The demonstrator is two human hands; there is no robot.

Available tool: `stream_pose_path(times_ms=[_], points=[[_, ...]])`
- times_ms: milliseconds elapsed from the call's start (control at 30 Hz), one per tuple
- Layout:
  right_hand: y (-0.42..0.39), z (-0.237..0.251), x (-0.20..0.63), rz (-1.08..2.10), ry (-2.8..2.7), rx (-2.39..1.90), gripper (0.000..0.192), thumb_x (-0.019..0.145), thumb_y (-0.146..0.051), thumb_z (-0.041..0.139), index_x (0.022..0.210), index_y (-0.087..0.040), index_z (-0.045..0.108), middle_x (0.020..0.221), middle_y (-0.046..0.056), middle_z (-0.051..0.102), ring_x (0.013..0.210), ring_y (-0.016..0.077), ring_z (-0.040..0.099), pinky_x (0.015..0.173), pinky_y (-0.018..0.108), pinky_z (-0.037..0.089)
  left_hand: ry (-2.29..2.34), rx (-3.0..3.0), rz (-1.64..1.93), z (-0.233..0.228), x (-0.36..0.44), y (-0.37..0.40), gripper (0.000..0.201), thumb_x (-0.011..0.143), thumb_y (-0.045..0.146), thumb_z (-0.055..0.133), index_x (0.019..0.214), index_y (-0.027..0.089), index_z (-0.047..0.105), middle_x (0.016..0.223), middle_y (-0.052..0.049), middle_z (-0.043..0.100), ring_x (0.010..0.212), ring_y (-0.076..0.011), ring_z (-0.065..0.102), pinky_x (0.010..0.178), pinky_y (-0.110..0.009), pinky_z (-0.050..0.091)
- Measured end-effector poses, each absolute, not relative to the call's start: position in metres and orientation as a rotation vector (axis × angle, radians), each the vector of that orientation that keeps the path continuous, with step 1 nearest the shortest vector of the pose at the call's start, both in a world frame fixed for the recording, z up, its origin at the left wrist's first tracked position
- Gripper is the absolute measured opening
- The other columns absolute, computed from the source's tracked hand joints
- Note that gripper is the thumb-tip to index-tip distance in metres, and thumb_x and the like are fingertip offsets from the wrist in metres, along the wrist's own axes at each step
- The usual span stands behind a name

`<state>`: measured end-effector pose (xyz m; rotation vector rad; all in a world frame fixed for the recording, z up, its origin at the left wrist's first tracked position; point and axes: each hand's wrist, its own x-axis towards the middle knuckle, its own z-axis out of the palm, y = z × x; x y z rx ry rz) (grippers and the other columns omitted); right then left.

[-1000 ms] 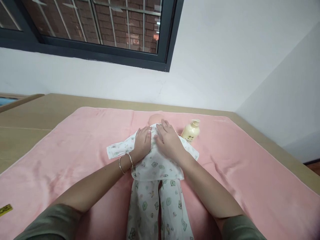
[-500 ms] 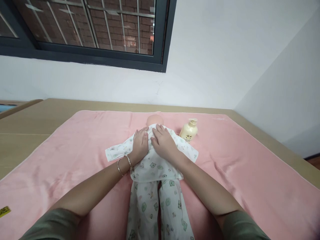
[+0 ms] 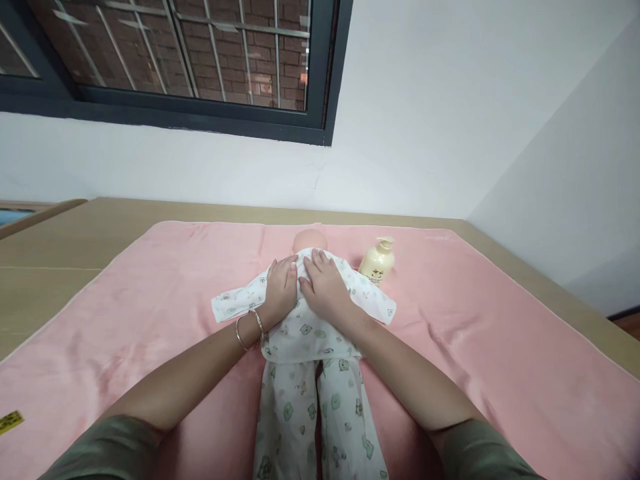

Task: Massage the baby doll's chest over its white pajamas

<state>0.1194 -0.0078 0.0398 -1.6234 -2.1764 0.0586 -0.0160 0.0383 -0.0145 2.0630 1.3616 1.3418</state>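
A doll (image 3: 306,313) in a white printed baby suit lies face-up in the middle of a pink towel (image 3: 150,300) spread over a tan table (image 3: 60,240). The left hand (image 3: 280,288) and right hand (image 3: 325,288) rest side by side on its chest, fingers open and flat on the cloth. A cream pump bottle (image 3: 379,262) stands just beside the doll's shoulder.

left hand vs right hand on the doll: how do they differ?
The left hand has bangles at its wrist; the right hand has a bare wrist. The left lies nearer the left sleeve, the right nearer the lotion bottle. Both lie flat, palms down, on the doll's printed top.
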Motion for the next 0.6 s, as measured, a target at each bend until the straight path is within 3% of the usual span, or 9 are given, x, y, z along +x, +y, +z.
stream_pose_path(times_ms=[200, 300, 400, 500, 600], points=[[-0.003, 0.029, 0.118, 0.080, -2.225, -1.668, 0.055, 0.103, -0.031, 0.039, 0.153, -0.008, 0.043, 0.164, 0.019, 0.034, 0.156, 0.0338, 0.024, 0.125, 0.056, 0.021, 1.395, 2.084, 1.283, -0.013, -0.015, 0.041, 0.043, 0.100, 0.035, 0.033, 0.123, 0.019, 0.065, 0.129, -0.011, 0.071, 0.125, -0.0263, 0.062, 0.122, -0.055, 0.032], [-0.012, 0.042, 0.120, 0.134, -2.231, -1.636, 0.057, 0.100, -0.027, 0.042, 0.153, -0.006, 0.043, 0.164, 0.022, 0.032, 0.156, 0.0362, 0.023, 0.125, 0.058, 0.022, 1.354, 2.035, 1.311, -0.003, -0.014, 0.041, 0.041, 0.097, 0.036, 0.038, 0.121, 0.017, 0.066, 0.128, -0.013, 0.071, 0.124, -0.0290, 0.062, 0.119, -0.055, 0.037], [-0.030, 0.070, 0.125, 0.269, -2.227, -1.524, 0.064, 0.099, -0.029, 0.044, 0.158, -0.004, 0.034, 0.166, 0.022, 0.028, 0.156, 0.0343, 0.024, 0.126, 0.052, 0.025, 1.262, 1.853, 1.427, 0.020, -0.005, 0.042, 0.040, 0.097, 0.039, 0.041, 0.122, 0.019, 0.065, 0.132, -0.013, 0.069, 0.125, -0.0284, 0.062, 0.112, -0.049, 0.048], [-0.052, 0.104, 0.135, 0.447, -2.110, -1.432, 0.078, 0.098, -0.047, 0.049, 0.163, -0.011, 0.023, 0.168, 0.014, 0.024, 0.157, 0.0305, 0.023, 0.125, 0.047, 0.032, 1.101, 1.695, 1.497, 0.050, 0.022, 0.045, 0.039, 0.099, 0.040, 0.038, 0.120, 0.021, 0.065, 0.132, -0.009, 0.069, 0.126, -0.0253, 0.063, 0.107, -0.042, 0.053], [-0.064, 0.131, 0.154, 0.453, -1.949, -1.433, 0.078, 0.099, -0.049, 0.048, 0.163, -0.014, 0.023, 0.170, 0.009, 0.020, 0.158, 0.0278, 0.017, 0.127, 0.046, 0.027, 0.959, 1.793, 1.405, 0.077, 0.062, 0.050, 0.047, 0.104, 0.040, 0.025, 0.115, 0.019, 0.065, 0.120, -0.011, 0.074, 0.112, -0.0231, 0.071, 0.097, -0.038, 0.059]])
